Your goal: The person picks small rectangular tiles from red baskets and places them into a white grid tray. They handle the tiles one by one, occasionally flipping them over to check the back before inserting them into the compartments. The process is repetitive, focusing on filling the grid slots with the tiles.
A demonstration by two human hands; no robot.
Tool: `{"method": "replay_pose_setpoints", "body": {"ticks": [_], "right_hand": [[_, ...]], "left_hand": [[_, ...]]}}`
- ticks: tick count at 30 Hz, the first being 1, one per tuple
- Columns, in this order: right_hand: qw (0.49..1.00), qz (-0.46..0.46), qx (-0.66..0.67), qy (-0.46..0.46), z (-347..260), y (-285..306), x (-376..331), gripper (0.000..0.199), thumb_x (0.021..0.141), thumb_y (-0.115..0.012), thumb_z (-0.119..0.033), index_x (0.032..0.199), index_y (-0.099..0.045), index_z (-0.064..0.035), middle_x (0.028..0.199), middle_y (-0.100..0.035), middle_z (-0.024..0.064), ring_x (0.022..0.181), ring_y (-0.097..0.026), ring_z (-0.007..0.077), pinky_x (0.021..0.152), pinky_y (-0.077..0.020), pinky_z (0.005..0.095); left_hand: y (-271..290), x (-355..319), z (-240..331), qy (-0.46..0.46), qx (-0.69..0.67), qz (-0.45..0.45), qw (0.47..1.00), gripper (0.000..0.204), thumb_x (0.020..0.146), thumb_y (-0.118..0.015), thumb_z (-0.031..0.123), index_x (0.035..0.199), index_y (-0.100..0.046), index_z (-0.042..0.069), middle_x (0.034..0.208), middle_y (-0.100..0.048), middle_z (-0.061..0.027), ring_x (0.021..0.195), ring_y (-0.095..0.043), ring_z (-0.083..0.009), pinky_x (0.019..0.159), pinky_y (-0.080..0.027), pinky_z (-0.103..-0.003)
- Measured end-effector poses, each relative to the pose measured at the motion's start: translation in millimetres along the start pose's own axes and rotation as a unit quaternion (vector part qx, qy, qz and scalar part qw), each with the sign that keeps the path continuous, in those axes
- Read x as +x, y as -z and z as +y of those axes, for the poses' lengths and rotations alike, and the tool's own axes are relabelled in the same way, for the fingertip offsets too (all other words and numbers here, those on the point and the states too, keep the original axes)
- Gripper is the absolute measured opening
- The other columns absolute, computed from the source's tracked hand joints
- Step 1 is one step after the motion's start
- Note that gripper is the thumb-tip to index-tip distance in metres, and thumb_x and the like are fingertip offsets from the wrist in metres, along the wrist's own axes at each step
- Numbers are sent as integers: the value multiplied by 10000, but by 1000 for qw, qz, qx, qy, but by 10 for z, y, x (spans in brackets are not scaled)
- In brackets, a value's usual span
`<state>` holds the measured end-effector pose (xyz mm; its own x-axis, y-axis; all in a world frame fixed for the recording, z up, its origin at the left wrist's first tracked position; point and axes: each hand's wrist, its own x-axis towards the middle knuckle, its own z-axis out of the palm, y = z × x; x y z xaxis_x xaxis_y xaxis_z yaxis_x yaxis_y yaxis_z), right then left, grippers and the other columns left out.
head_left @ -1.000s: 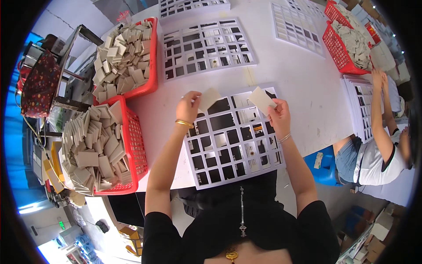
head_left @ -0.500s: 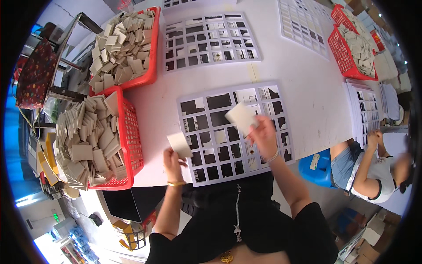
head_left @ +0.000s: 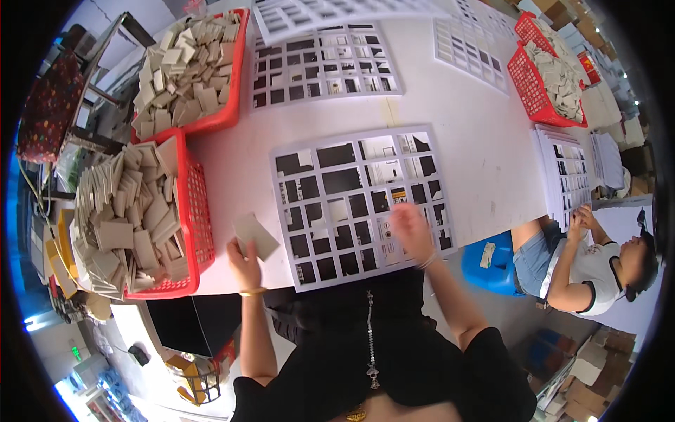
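Left hand (head_left: 245, 264) pinches a thin grey-beige rectangular tile (head_left: 256, 235) at eight o'clock from a white gridded panel (head_left: 355, 205); the right hand (head_left: 411, 226) blurs above it, grip unclear. Around the white table (head_left: 242, 158): red plastic basket (head_left: 197, 214) at nine, seated person (head_left: 580, 273) between three and four.

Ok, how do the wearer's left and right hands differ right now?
The left hand grips a pale card; no card shows in the right hand. The left hand is left of the gridded board; the right hand is over it. The left hand looks fairly sharp, the right hand blurred. Both are bare.
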<state>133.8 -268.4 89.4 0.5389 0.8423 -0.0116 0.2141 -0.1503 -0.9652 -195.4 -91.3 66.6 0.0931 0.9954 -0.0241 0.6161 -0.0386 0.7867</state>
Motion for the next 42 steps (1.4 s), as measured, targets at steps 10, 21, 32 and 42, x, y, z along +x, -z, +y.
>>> {"method": "replay_pose_setpoints", "body": {"ticks": [10, 21, 32, 42], "right_hand": [[953, 180, -226, -92, 788, 1404, -137, 320, 892, -603, -222, 1131, -576, -10, 887, -611, 85, 791, -579, 143, 700, -485, 275], [952, 259, 20, -160, 983, 1257, -167, 206, 920, -574, -161, 1052, -537, -7, 946, -595, 60, 870, -548, 114, 778, -452, 252], [914, 293, 278, -27, 366, 1645, 2133, 345, 913, -515, -42, 1252, -502, 23, 1195, -587, 106, 1095, -562, 181, 965, -441, 315], [921, 199, 336, -18, -445, 530, 4231, 650, 889, -591, -223, 1418, -264, -33, 1386, -377, 172, 1201, -477, 290, 917, -471, 445]], "left_hand": [[-182, -160, 78, -169, 308, -4, 936, 483, 827, -640, 302, 1250, -529, 97, 1253, -517, -96, 1174, -442, -333, 985, -338, -475], [-506, -96, 482, -13, -75, -147, 986, 453, 889, -584, 261, 1274, -502, 36, 1224, -565, -166, 1048, -565, -298, 900, -432, -390], [-656, 1987, 1904, -111, -575, -295, 755, 630, 980, -414, 439, 1430, -279, 19, 1351, -468, -121, 1151, -519, -198, 935, -421, -318], [-1386, 2066, 1259, 14, -378, -157, 912, 570, 934, -551, 316, 1367, -348, 6, 1373, -417, -161, 1211, -481, -257, 937, -431, -377]]}}
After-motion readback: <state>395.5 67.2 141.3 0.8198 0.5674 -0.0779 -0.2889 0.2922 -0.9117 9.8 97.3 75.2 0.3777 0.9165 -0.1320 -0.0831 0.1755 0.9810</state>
